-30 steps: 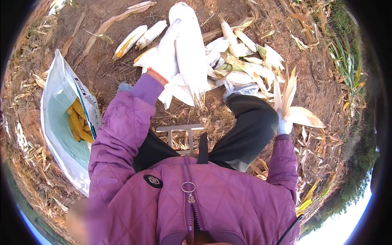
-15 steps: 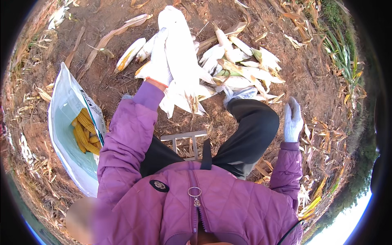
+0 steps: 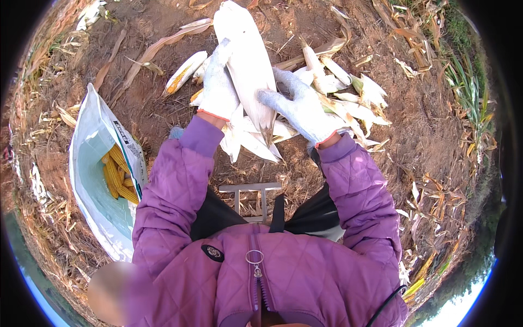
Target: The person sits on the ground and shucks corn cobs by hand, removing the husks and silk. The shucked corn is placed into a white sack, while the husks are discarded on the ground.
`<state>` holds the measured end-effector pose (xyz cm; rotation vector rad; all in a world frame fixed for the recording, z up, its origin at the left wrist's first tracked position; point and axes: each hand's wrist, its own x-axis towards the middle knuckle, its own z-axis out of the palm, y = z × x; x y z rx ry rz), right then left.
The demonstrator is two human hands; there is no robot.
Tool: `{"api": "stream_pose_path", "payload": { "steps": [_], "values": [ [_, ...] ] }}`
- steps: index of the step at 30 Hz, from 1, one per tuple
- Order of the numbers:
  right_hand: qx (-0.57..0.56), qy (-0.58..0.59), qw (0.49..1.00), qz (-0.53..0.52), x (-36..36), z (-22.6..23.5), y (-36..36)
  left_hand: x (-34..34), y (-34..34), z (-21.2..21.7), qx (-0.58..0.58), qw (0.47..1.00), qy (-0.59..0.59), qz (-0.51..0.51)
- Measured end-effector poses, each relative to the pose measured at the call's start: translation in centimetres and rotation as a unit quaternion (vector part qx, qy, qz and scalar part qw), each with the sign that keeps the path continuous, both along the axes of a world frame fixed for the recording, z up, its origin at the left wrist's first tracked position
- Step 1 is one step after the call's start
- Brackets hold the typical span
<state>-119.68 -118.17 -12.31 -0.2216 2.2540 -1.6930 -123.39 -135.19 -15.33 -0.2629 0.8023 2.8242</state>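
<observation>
We note the long pale husk-wrapped corn ear [image 3: 246,65] at twelve o'clock, dry and papery. Our white-gloved left hand [image 3: 219,84] wraps closed around it; our white-gloved right hand [image 3: 302,109] clasps its lower side. Brittle husk may tear short. White sack [image 3: 98,191] with yellow cobs [image 3: 119,175] lies at nine o'clock.

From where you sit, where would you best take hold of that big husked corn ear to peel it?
Probably around the middle of the husked ear, one hand from each side. It lies lengthwise pointing away, its loose husk ends trailing toward the person. The left hand grips its left side and the right hand lies on the right, fingers on the husk, so the loose leaves seem within reach.
</observation>
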Motion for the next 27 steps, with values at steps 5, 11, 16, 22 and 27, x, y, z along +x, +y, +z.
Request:
{"api": "stream_pose_path", "payload": {
  "steps": [5,11,16,22,27],
  "values": [
    [0.079,0.082,0.993,-0.038,-0.4,-1.0,1.6,0.1,0.9,1.1,-0.021,0.999,-0.009,0.034],
    [0.083,0.138,0.986,-0.035,-1.8,2.0,4.4,0.4,0.5,-0.3,0.024,0.999,-0.017,-0.014],
    [0.049,0.045,0.987,-0.146,-2.9,4.3,6.8,0.8,0.2,0.4,-0.053,0.994,-0.049,-0.079],
    [0.002,0.026,0.986,-0.167,-3.5,4.4,10.1,1.4,-0.1,0.1,0.019,0.985,-0.051,-0.164],
    [-0.027,0.011,0.978,-0.205,-3.7,4.3,10.8,0.7,-1.3,-1.1,-0.021,0.992,-0.033,-0.123]
  ]
}}
